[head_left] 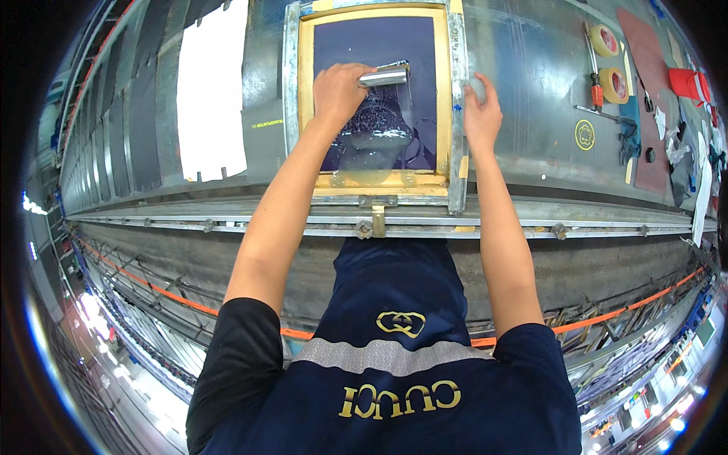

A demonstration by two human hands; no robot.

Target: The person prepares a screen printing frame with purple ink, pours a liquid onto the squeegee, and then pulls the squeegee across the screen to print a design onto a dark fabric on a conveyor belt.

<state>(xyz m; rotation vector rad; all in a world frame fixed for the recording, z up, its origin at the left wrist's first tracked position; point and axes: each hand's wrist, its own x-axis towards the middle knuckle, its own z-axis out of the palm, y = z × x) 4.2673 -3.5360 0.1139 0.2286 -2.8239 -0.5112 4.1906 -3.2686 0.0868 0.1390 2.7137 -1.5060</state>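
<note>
My left hand (339,92) is closed on a metal squeegee (385,76) over the dark purple mesh (383,42) of a screen, on the upper middle part of it. A wet, glossy, see-through smear lies on the mesh below the squeegee. The screen has a yellow inner border (441,98) inside a metal frame (289,98). My right hand (483,112) is at the frame's right side with fingers apart and curved; whether it touches the metal is hard to tell.
A long metal table (516,45) carries a white sheet (208,91) at left. At right are tape rolls (615,85), a screwdriver (596,91), a red mat (648,167), a red container (682,82) and rags. A rail (508,225) runs along the near edge.
</note>
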